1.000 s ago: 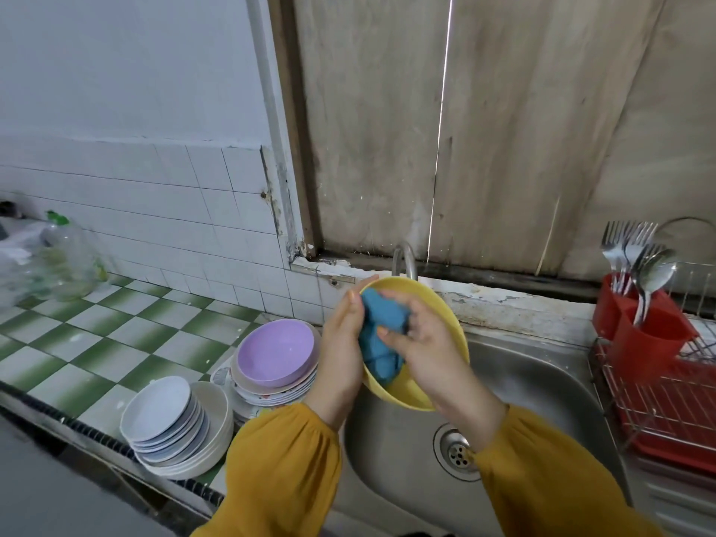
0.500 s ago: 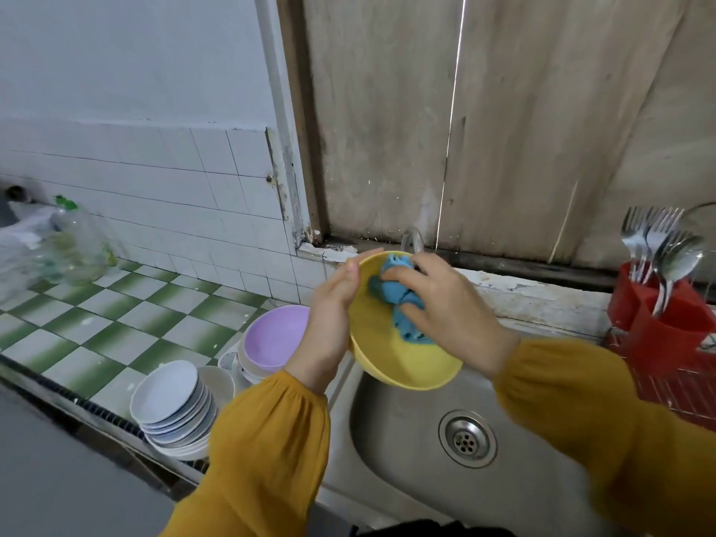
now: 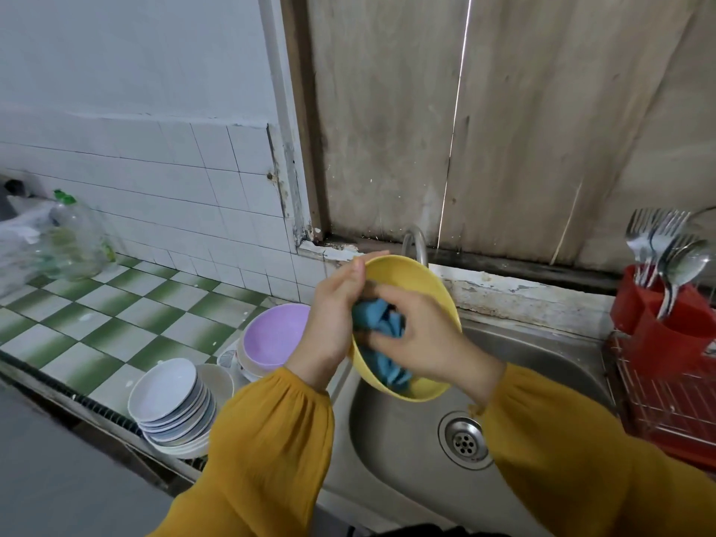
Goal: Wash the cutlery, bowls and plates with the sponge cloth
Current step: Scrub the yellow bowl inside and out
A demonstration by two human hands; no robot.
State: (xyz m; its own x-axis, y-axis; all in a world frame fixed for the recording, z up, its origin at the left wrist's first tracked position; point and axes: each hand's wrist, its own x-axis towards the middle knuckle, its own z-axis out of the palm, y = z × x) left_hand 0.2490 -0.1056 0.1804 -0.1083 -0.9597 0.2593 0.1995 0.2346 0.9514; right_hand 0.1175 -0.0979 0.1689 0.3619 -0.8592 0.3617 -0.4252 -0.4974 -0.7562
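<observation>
Your left hand (image 3: 333, 323) grips the yellow bowl (image 3: 410, 281) by its rim, your right hand (image 3: 422, 335) fingers pinch the blue sponge cloth (image 3: 377, 323) inside it, above the sink (image 3: 542, 366)

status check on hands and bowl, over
Left hand grips yellow bowl by its rim, over the sink. Right hand holds blue sponge cloth inside it. Nothing in the way.

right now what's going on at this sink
A person is washing a yellow bowl over the sink. The left hand holds the bowl tilted by its rim, and the right hand grips the blue sponge cloth and presses it inside the bowl. A stack of plates and a purple bowl sit on the tiled counter to the left; forks and spoons stand in the red holder on the right.
</observation>
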